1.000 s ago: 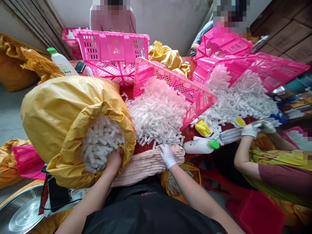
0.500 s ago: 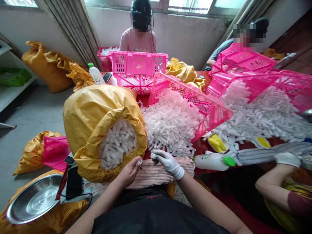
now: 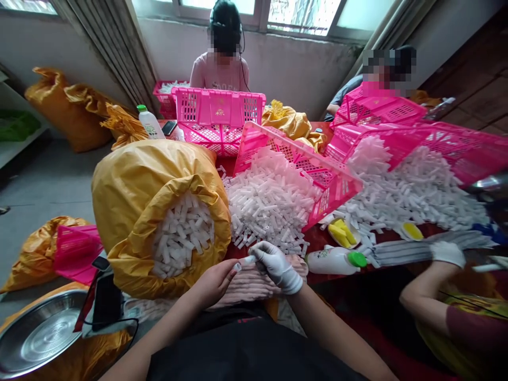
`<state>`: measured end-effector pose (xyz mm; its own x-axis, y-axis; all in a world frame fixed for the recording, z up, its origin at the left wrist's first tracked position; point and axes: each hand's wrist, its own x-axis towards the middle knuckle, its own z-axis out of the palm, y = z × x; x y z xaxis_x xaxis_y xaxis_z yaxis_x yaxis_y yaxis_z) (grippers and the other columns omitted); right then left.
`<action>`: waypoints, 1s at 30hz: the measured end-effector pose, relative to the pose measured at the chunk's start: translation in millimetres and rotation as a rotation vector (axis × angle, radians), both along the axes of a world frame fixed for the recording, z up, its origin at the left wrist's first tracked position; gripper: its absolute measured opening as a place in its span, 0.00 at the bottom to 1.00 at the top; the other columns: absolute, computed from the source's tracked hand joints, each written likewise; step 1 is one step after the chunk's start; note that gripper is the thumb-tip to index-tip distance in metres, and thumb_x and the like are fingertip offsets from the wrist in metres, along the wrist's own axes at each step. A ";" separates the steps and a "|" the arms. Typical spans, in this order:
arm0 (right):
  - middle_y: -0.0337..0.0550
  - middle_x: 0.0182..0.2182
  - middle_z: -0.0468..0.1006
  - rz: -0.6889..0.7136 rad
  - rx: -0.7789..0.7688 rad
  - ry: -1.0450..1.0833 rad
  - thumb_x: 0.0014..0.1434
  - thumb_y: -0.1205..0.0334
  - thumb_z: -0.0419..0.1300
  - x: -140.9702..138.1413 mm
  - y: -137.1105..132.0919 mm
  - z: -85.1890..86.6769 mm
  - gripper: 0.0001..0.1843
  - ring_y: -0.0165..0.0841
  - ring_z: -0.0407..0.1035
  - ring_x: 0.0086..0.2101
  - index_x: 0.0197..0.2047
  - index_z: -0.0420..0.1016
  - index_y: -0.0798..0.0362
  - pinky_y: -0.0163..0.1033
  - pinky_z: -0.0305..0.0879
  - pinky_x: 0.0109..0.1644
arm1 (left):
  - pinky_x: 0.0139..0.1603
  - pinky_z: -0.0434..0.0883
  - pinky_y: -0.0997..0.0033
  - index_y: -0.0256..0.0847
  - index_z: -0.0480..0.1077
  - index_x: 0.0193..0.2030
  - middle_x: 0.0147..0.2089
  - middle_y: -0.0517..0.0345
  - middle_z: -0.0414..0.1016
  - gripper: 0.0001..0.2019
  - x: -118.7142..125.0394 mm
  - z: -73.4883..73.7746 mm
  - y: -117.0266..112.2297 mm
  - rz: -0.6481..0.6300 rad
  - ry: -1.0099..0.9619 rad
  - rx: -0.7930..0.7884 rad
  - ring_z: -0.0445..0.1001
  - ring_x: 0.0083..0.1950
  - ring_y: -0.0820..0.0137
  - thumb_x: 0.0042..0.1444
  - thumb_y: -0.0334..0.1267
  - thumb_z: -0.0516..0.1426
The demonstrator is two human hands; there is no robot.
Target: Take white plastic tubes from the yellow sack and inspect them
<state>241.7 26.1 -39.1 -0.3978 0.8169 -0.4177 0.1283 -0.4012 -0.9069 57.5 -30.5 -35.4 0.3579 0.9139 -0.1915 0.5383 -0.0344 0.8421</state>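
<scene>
taking the clock face as centred on the 2 hands, the bare left hand (image 3: 216, 280) has its grip together, thumb and finger clamped on a small white piece (image 3: 237, 266) at the fingertips. the gloved right hand (image 3: 273, 265) is likewise pinched on another white tube (image 3: 249, 260), which points toward 9 o'clock and sits just beside the left fingertips; whether the 2 pieces touch, i cannot tell. both hands are over a ridged pink cloth (image 3: 254, 288) at the near edge of the red table (image 3: 317, 236). at 10 o'clock a yellow sack (image 3: 138, 174) lies with its mouth open, filled with similar white pieces. at 1 o'clock a loose pile (image 3: 273, 206) of them spills from a tipped pink basket (image 3: 337, 193). a white bottle (image 3: 329, 260) with a green cap lies on its side at 3 o'clock, near yellow blocks (image 3: 342, 233) in a dish at 2 o'clock. a metal basin (image 3: 51, 330) stands at 8 o'clock.
</scene>
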 end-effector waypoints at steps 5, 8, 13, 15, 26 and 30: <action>0.37 0.25 0.67 0.119 0.380 -0.102 0.51 0.57 0.59 -11.7 -5.4 3.1 0.09 0.28 0.61 0.28 0.27 0.67 0.54 0.35 0.59 0.34 | 0.47 0.67 0.68 0.39 0.68 0.45 0.44 0.50 0.73 0.19 13.9 -9.9 -3.2 0.022 -0.123 -0.050 0.70 0.44 0.65 0.61 0.48 0.44; 0.39 0.32 0.70 -0.058 0.351 0.158 0.51 0.54 0.60 -23.5 -14.1 -4.1 0.13 0.28 0.64 0.30 0.38 0.66 0.50 0.36 0.62 0.37 | 0.28 0.67 0.75 0.38 0.65 0.38 0.27 0.59 0.68 0.21 21.5 -16.4 -4.1 0.163 -0.384 -0.240 0.66 0.26 0.74 0.59 0.54 0.44; 0.41 0.36 0.74 -0.157 0.223 0.410 0.50 0.48 0.62 -31.4 -20.0 -15.3 0.16 0.33 0.69 0.39 0.34 0.64 0.50 0.41 0.64 0.47 | 0.15 0.56 0.79 0.40 0.59 0.41 0.24 0.66 0.61 0.21 19.1 -19.3 -6.7 0.364 -0.688 -0.462 0.56 0.17 0.80 0.55 0.58 0.49; 0.41 0.34 0.75 -0.212 0.199 0.393 0.49 0.46 0.62 -32.6 -19.2 -19.3 0.17 0.34 0.69 0.38 0.32 0.65 0.50 0.43 0.65 0.47 | 0.18 0.60 0.78 0.40 0.60 0.41 0.26 0.64 0.64 0.23 14.5 -20.3 -9.8 0.360 -0.604 -0.405 0.61 0.20 0.78 0.49 0.57 0.55; 0.45 0.31 0.77 -0.413 -0.033 0.373 0.52 0.36 0.53 -71.6 -46.6 -33.7 0.25 0.34 0.71 0.33 0.33 0.71 0.52 0.42 0.68 0.43 | 0.12 0.44 0.81 0.41 0.59 0.34 0.14 0.75 0.48 0.22 -1.6 -20.7 -25.1 0.235 -0.904 -0.796 0.41 0.13 0.82 0.51 0.60 0.51; 0.46 0.30 0.77 -0.484 -0.004 0.288 0.52 0.36 0.52 -83.1 -53.4 -35.2 0.26 0.36 0.71 0.33 0.32 0.72 0.52 0.43 0.68 0.43 | 0.16 0.54 0.79 0.39 0.61 0.30 0.17 0.69 0.55 0.20 -20.7 -23.8 -15.6 0.181 -0.577 -0.571 0.51 0.17 0.79 0.51 0.57 0.52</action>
<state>158.6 -27.3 -74.3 -0.0760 0.9331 -0.3514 -0.3236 -0.3564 -0.8765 36.8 -46.1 -59.2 0.3984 0.7846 -0.4750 -0.0272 0.5277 0.8490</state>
